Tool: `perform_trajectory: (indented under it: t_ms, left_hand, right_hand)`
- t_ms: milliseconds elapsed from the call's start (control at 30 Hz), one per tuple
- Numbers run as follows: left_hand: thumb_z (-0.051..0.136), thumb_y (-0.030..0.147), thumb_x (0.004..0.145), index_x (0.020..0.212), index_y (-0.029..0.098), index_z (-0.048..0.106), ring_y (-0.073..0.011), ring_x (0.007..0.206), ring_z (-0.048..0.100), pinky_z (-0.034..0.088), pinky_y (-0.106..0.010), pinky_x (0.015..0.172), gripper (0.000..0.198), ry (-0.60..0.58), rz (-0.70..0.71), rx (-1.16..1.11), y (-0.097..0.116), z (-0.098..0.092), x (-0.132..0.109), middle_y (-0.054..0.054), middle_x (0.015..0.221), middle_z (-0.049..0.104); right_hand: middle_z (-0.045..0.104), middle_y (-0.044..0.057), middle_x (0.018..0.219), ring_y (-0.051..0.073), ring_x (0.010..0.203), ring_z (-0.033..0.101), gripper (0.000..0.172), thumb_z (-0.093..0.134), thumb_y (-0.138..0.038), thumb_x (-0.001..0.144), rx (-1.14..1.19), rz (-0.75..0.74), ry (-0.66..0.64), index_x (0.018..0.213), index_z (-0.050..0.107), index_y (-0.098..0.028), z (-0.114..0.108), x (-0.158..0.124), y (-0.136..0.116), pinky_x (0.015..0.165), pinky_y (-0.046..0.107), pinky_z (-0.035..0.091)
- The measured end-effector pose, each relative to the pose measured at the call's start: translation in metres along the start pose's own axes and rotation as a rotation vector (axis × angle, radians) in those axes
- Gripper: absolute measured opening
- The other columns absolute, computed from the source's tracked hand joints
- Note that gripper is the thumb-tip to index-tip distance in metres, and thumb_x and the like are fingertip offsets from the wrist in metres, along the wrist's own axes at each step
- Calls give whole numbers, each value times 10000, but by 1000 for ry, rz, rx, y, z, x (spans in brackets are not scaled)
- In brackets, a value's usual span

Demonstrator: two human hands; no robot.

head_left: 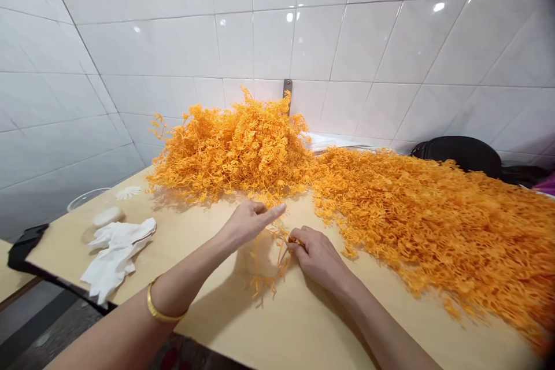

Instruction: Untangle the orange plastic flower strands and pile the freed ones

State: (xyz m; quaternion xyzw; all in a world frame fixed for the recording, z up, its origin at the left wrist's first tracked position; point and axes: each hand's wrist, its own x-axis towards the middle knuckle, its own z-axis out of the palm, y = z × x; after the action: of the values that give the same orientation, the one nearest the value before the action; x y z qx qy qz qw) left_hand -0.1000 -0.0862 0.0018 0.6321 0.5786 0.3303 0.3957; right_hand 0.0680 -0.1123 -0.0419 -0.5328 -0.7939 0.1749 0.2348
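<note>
The right hand [318, 257] pinches a thin orange plastic sprig [272, 260], which curves down and left between the hands. The half-open left hand [249, 222], wearing a gold bangle [165, 306], rests just beside it, fingers extended. Beyond the hands, a heaped orange sprig pile [229, 153] sits on the pale wooden surface [277, 324] against white tiled walls [368, 40].

The one head-worn view looks forward and down from just behind the person's forearms, close above the left hand [247, 224] and right hand [319, 259], across the pale wooden tabletop [303, 324] to the orange sprigs [229, 153] and the white tiled wall [347, 29] beyond
</note>
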Motion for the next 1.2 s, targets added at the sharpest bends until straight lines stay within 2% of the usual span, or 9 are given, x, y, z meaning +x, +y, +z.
perform_trajectory:
  t_ms: [100, 233, 400, 500, 600, 700, 900, 1033, 1200]
  left_hand:
    - [526, 594, 549, 525, 158, 426, -69, 424, 300, 194, -215, 413, 448, -3, -28, 84, -13, 13, 9, 50, 447, 341]
    - [594, 494, 550, 600, 158, 447, -74, 404, 370, 259, -203, 406, 370, 22, -124, -36, -25, 23, 18, 44, 449, 431]
    - [618, 320, 602, 531, 149, 424, -62, 357, 390, 291, -191, 395, 269, -101, -171, -388, -25, 23, 22, 50, 406, 424]
    - [592, 238, 651, 575, 139, 448, -67, 399, 454, 341, -184, 420, 191, -65, -290, -665, -23, 20, 23, 24, 466, 495]
    - [463, 198, 756, 670, 112, 500, -96, 548, 549, 425, -210, 536, 127, -67, -365, -962, -18, 20, 21, -47, 640, 588]
    - [362, 203, 814, 619, 127, 462, -104, 559, 551, 448, -246, 608, 232, -86, -345, -1216, -12, 22, 15, -19, 534, 532]
    - [348, 208, 829, 516, 164, 288, -22, 277, 177, 355, -179, 415, 322, -168, -345, -1392, -12, 21, 3, 98, 343, 177]
    - [361, 204, 818, 623, 146, 398, -45, 357, 358, 397, -201, 474, 208, -150, -388, -1334, -20, 18, 0, 62, 418, 330]
    - [361, 162, 797, 650, 121, 432, -103, 553, 520, 431, -231, 543, 169, -196, -397, -1276, -27, 30, -4, -30, 587, 489]
  right_hand:
    - [428, -5, 660, 93, 602, 397, 160, 378, -178, 777, -79, -35, -2, 658, 484, -175, 0, -3, -1, 553, 211, 242]
    - [435, -6, 660, 95, 609, 398, 146, 404, -197, 773, 35, -92, -3, 690, 522, -179, -2, -3, -1, 562, 215, 262]
    - [465, -24, 583, 82, 530, 410, 151, 525, -285, 708, 636, 71, -140, 813, 546, -177, -7, 3, 8, 503, 208, 309]
    - [490, -21, 569, 82, 517, 448, 236, 588, -322, 656, 946, 199, -191, 813, 538, -153, -10, 7, 17, 515, 219, 360]
    - [512, -10, 606, 75, 535, 468, 218, 602, -325, 640, 1117, 213, -169, 742, 540, -142, -10, 8, 20, 536, 220, 385]
    - [489, -24, 571, 65, 499, 457, 220, 594, -343, 637, 1157, 241, -84, 646, 504, -144, -6, 10, 20, 483, 200, 371]
    - [435, -52, 502, 68, 398, 413, 241, 494, -398, 679, 1042, 461, 360, 623, 389, -188, -6, 17, 35, 345, 169, 275]
    - [423, -44, 516, 97, 432, 433, 192, 418, -386, 734, 676, 360, 482, 734, 449, -197, -11, 17, 43, 390, 205, 320]
    - [475, 90, 949, 132, 643, 497, 357, 442, -261, 713, 175, 211, 561, 1057, 464, -168, -10, 14, 38, 671, 328, 403]
